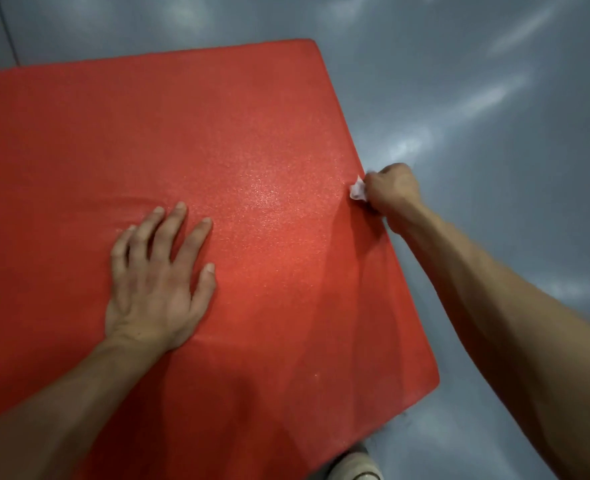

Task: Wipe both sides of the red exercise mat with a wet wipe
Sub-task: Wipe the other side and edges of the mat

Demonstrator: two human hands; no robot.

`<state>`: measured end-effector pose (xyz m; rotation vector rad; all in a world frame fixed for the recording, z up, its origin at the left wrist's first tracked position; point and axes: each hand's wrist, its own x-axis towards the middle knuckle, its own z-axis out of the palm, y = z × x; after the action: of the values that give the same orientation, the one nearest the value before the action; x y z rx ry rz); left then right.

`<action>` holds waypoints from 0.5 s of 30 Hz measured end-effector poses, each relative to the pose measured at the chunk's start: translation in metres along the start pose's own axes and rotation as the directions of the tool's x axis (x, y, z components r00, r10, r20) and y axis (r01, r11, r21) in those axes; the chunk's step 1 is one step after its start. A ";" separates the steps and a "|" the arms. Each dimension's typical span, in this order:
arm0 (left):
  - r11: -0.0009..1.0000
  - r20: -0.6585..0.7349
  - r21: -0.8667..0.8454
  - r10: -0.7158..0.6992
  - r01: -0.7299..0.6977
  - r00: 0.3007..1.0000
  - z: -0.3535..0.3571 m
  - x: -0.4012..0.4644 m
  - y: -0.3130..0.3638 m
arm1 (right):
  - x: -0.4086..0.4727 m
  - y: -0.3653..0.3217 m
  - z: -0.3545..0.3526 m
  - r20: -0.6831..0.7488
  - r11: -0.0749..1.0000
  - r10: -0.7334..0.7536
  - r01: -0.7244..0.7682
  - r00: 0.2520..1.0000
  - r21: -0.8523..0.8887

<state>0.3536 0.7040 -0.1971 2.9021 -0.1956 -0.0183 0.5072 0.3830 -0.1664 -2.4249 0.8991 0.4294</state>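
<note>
1. I found the red mat (217,150) lying flat on a grey glossy floor (494,98), filling the left and centre of the view, with its right edge running diagonally from the far corner to the near one.
2. The left hand (155,271) rested palm-down on the mat near its middle, fingers straight and spread, holding nothing.
3. A faint sheen showed on the mat surface between the two hands.
4. The right hand (390,192) sat at the mat's right edge, fingers curled tight around a crumpled white wipe (357,190), which touched the mat just inside that edge.
5. I noted a pale shoe (354,467) on the floor beside the near corner.
</note>
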 end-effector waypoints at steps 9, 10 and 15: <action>0.998 0.090 -0.051 0.032 -0.027 0.995 -0.003 0.003 -0.009 | -0.073 0.072 -0.032 0.166 0.977 0.013 0.024 0.986 -0.214; 0.997 0.121 -0.073 0.037 -0.028 0.992 -0.005 0.004 -0.010 | -0.080 0.071 -0.036 0.174 0.974 0.008 0.032 0.985 -0.226; 0.985 0.473 -0.174 0.092 -0.010 0.876 -0.045 0.014 -0.025 | -0.130 0.026 -0.068 0.233 0.958 -0.192 0.234 0.953 -0.166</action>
<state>0.3717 0.7368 -0.1595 2.6678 -0.3360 -0.7176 0.4022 0.3938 -0.0612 -2.5521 0.5153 0.7089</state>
